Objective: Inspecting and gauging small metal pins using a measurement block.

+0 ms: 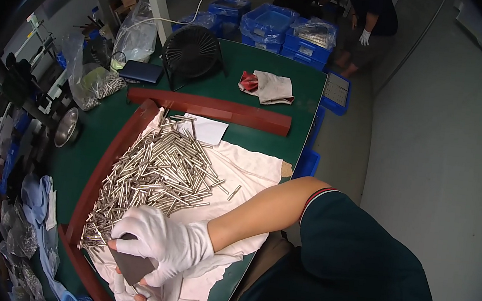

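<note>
Green-topped bench (261,70) runs away from the person, w/ red-brown wooden rails (210,109) boxing in a work area on the far and left sides. Inside the rails a white cloth (244,171) is spread over the top, and on it lies a big heap of short metal rods (159,174), silvery, piled loose and fanned toward the left rail; a few strays lie apart on the cloth to the right. A white paper sheet (208,129) sits just beyond the heap. Right hand (164,242), in a white glove, reaches across from the right w/ bare forearm, fingers curled down over the top edge of a dark grey flat pad (132,265) at the near end of the heap. Left hand (131,297), also gloved, is low at the frame edge, mostly hidden under the pad; it seems to grip the pad from below, but how firmly can't tell. Hands close together, both on the pad. Further back on the bench: black fan (192,51), dark blue case (140,71), crumpled rag w/ red patch (268,87), clear plastic bags (136,33), steel bowl (66,126) at the left. Beyond the bench, blue plastic bins (300,36) stacked on grey concrete floor (430,141), and another person in a white glove crouches by them.
</note>
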`<state>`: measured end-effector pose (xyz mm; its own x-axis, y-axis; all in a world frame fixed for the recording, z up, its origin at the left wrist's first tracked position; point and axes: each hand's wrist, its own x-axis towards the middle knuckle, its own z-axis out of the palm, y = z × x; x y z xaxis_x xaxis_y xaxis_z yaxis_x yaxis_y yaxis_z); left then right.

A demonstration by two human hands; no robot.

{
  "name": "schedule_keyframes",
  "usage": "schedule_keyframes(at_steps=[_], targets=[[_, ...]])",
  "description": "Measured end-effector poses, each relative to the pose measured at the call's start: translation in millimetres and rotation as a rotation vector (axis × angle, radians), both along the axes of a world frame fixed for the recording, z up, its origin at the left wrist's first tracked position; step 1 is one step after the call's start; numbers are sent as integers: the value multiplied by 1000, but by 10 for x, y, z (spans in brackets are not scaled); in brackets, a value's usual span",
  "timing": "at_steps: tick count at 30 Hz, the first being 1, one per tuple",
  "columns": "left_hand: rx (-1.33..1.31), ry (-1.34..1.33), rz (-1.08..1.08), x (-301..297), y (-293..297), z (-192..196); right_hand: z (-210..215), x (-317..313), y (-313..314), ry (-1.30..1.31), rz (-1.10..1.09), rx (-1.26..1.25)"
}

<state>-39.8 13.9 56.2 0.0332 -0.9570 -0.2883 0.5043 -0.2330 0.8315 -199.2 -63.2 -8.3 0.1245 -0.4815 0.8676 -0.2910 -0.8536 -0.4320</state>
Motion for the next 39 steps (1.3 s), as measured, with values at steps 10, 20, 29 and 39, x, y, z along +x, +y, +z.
schedule_keyframes(at_steps=[10,20,29,39], targets=[[91,-31,-163,249,65,-340,-13,-5,6,-16,-4,-65],[19,-53,-425,240,-120,-497,167,-185,-23,132,42,77],[13,116,-255,336,-141,-361,185,-155,3,236,75,239],[20,147,-416,388,-155,-322,198,-67,7,267,123,204]])
